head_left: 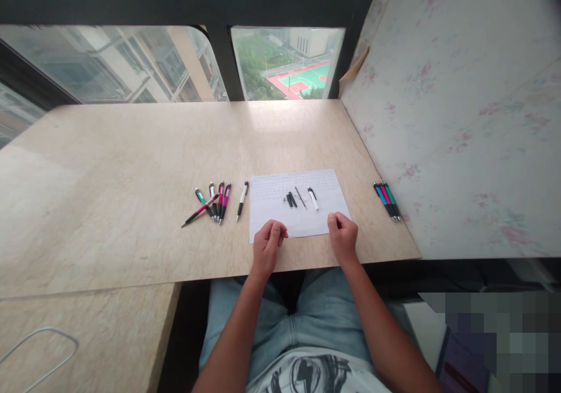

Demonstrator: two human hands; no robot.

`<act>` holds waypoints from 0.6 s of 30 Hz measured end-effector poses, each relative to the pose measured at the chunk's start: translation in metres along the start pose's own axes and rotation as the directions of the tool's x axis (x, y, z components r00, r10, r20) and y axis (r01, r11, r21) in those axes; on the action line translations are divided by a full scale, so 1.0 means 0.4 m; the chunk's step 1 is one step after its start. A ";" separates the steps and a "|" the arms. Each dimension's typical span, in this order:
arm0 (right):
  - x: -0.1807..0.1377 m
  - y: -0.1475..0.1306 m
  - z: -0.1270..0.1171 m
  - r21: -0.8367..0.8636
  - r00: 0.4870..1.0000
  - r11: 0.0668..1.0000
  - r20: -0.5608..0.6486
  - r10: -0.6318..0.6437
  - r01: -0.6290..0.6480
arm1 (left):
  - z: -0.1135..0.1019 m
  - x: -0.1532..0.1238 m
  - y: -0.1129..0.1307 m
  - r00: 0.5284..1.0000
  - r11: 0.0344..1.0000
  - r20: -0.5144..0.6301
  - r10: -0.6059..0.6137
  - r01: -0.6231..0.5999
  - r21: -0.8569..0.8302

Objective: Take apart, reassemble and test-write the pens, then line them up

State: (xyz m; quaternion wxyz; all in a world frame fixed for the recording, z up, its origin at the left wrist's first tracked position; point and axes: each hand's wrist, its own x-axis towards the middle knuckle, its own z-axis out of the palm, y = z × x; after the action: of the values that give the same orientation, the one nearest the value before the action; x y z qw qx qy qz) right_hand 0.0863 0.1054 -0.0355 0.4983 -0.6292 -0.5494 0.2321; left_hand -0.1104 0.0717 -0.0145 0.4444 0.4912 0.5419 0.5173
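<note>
My left hand point(267, 242) rests at the near edge of a sheet of paper point(269, 212), fingers curled in and nothing showing in them. On the sheet's near right corner lies my right hand point(344, 235), closed in a fist with no object visible. Between and beyond the hands are the parts of a pen: a white barrel with a black clip point(313, 199), a thin dark refill point(300, 197), two short black pieces point(291, 200) and a tiny bit point(284, 199). Neither hand touches these parts. Faint handwriting covers the paper's far half.
Left of the paper lies a single white-and-black pen point(242, 201). Farther left is a loose group of several pens, a red one point(200, 209) crossing over. More pens point(387, 201) lie side by side near the wall point(460, 118). A white cable point(52, 330) curls at lower left.
</note>
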 end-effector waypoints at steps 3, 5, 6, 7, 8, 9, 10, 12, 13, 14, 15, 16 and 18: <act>0.001 -0.003 0.002 -0.015 1.000 1.000 0.008 -0.009 0.009 | 0.000 0.000 0.002 1.000 1.000 -0.007 0.001 -0.001 0.015; 0.001 -0.007 0.004 -0.033 1.000 0.999 0.021 -0.024 0.024 | 0.001 0.000 0.003 1.000 1.000 -0.005 -0.001 0.001 0.017; 0.002 -0.009 0.005 -0.044 0.999 0.998 0.026 -0.036 0.037 | 0.001 0.000 0.004 1.000 1.000 -0.003 -0.001 0.001 0.015; 0.002 -0.011 0.006 -0.054 0.998 0.997 0.032 -0.049 0.050 | 0.000 0.000 0.005 1.000 1.000 -0.001 0.001 -0.001 0.014; 0.002 -0.012 0.007 -0.061 0.998 0.996 0.037 -0.060 0.062 | 0.000 0.001 0.006 1.000 1.000 -0.002 0.004 -0.004 0.017; 0.003 -0.013 0.007 -0.065 0.997 0.995 0.038 -0.067 0.069 | 0.000 0.001 0.006 1.000 1.000 -0.007 0.007 -0.007 0.023; 0.003 -0.014 0.008 -0.066 0.997 0.995 0.036 -0.069 0.071 | -0.001 0.001 0.006 1.000 0.999 -0.011 0.009 -0.009 0.030; 0.004 -0.014 0.010 -0.065 0.997 0.996 0.029 -0.067 0.068 | -0.002 0.003 0.005 1.000 0.999 -0.011 0.013 -0.013 0.046; 0.005 -0.013 0.011 -0.068 0.997 0.995 0.025 -0.068 0.070 | -0.002 0.004 0.004 1.000 0.999 -0.008 0.015 -0.014 0.049; 0.005 -0.013 0.011 -0.074 0.997 0.994 0.023 -0.073 0.074 | -0.002 0.004 0.003 1.000 0.999 -0.002 0.017 -0.016 0.050; 0.005 -0.013 0.012 -0.083 0.997 0.993 0.022 -0.078 0.080 | -0.002 0.005 0.001 1.000 0.999 0.004 0.019 -0.019 0.051; 0.005 -0.013 0.013 -0.092 0.996 0.992 0.021 -0.083 0.085 | -0.002 0.006 0.000 1.000 0.999 0.010 0.022 -0.023 0.050; 0.005 -0.013 0.013 -0.107 0.996 0.990 0.020 -0.090 0.091 | -0.002 0.006 -0.002 1.000 0.999 0.016 0.026 -0.027 0.046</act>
State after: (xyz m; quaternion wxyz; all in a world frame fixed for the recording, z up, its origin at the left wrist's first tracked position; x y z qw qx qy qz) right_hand 0.0801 0.1085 -0.0326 0.4696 -0.6278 -0.5929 0.1842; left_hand -0.1116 0.0741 -0.0152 0.4300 0.5124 0.5438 0.5069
